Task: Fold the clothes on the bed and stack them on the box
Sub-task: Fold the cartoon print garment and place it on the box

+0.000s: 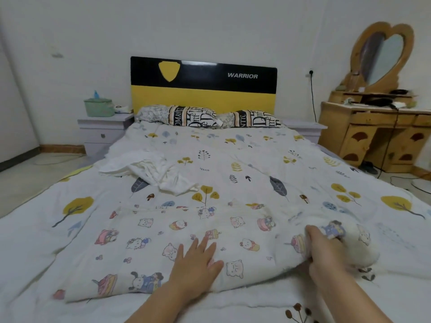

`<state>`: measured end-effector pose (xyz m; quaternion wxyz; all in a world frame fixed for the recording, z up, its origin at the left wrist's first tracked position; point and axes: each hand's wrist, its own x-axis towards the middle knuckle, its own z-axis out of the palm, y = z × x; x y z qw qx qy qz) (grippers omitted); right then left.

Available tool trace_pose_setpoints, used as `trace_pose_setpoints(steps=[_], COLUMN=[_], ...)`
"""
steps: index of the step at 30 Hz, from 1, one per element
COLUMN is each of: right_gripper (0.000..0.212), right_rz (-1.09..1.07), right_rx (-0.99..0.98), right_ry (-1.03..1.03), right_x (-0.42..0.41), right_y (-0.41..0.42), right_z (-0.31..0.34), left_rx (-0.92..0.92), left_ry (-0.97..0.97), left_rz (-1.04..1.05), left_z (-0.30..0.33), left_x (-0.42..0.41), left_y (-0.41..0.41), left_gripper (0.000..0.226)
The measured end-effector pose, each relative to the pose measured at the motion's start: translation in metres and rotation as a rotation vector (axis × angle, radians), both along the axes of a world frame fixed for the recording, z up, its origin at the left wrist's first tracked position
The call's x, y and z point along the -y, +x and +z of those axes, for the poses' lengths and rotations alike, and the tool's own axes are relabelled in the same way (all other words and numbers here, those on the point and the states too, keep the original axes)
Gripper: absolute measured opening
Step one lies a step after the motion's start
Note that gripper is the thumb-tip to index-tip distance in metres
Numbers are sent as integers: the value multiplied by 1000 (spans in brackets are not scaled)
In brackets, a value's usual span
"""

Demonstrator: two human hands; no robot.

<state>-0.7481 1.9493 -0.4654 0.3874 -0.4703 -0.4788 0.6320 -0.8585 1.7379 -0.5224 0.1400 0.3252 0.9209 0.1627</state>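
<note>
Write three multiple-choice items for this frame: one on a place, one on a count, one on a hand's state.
1. Where does the crumpled white garment lie?
A. On the bed's left half
B. On the dresser
C. On the floor

2. How many pillows lie at the headboard?
A. One
B. Two
C. Four

3. What is the right hand doing?
A. Resting flat
B. Gripping the cartoon-print cloth
C. Holding a hanger

Answers:
1 A, it lies on the quilt left of centre.
2 B, two lie side by side.
3 B, its fingers bunch the cloth's edge; the left hand lies flat.

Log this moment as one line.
left hand flat on cartoon-print blanket | right hand grips its right edge | crumpled white garment unfolded
</note>
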Motion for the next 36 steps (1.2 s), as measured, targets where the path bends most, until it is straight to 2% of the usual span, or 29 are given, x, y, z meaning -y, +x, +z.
trace_pose_setpoints(steps=[4,8,12,15,17,19,21,22,24,25,26,27,29,30,31,34,36], right_gripper=[6,17,16,13,17,28,26,25,35,40,43,45,52,57,62,70,70], right_rz=[103,330,569,914,1205,1382,1466,1455,1238,1062,899,798,806,871,937,1089,1103], right_rx=[21,32,225,432,548,618,491,361,211,207,289,446,789,909,982,1092,1111], right_ry=[377,742,1101,1309,1327,1318,1239,1113,798,749,809,911,1074,1096,1095,1064,1057], right_x=[54,122,183,215,227,230,229,228,217,206,194,183,165,160,156,146,145], right_y=[-27,-59,-91,-102,-100,-97,-92,-90,-90,-95,-100,-105,-114,-116,-117,-110,-106], right_z=[32,42,18,-6,-15,-17,-9,-2,17,22,26,26,16,8,-2,-32,-47], left_rx=[402,748,1033,1096,1070,980,712,483,-79,-336,-492,-571,-665,-653,-599,-334,-252], left_ry=[739,1240,1585,1706,1678,1639,1562,1442,1154,1031,885,693,177,-8,-111,-176,-153], left_rz=[315,628,670,630,669,769,876,920,865,725,544,381,146,68,40,140,209], left_z=[26,51,68,69,67,66,72,77,88,92,93,91,73,59,45,4,-12], left_x=[14,45,94,127,145,163,171,171,164,156,145,131,108,104,104,126,138], left_y=[-12,-35,-61,-74,-77,-81,-83,-82,-74,-67,-61,-56,-53,-56,-60,-73,-76], left_gripper=[46,48,61,71,78,75,65,58,50,53,60,68,84,89,97,133,132])
